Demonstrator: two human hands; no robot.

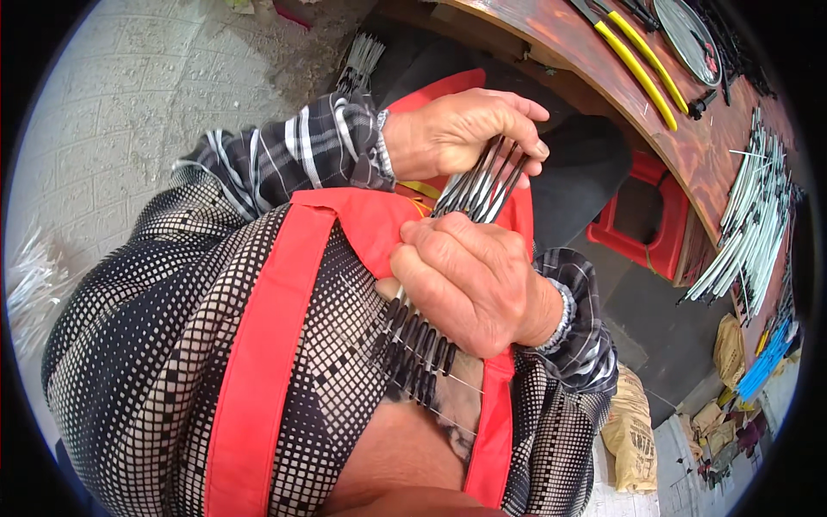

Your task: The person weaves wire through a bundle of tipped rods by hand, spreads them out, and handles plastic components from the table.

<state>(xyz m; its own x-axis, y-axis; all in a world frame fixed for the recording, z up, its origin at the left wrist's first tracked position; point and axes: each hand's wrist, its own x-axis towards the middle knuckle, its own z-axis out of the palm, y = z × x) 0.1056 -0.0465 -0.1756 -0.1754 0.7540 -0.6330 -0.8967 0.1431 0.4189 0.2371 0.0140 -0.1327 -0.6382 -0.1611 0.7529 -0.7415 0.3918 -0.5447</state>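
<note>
A bundle of thin black-and-white rods (472, 196) slants across my chest; its exact kind I cannot make out. My right hand (474, 280) is wrapped in a fist around the bundle's middle. Black sleeve-like ends (419, 349) stick out below that fist, with fine wires trailing from some of them. My left hand (469, 133) curls around the far ends of the rods, thumb and fingers closed on them. Its palm side and some rod tips are partly hidden. Behind the bundle, a red apron (370, 224) covers part of my patterned top.
A brown wooden table (551, 26) curves along the right, carrying a yellow-handled cutting tool (637, 73) and a pile of pale rods (754, 215). Under it stands a red stool (642, 215). Another rod bundle (362, 60) is beyond my left arm. A brown sack (631, 431) lies lower right.
</note>
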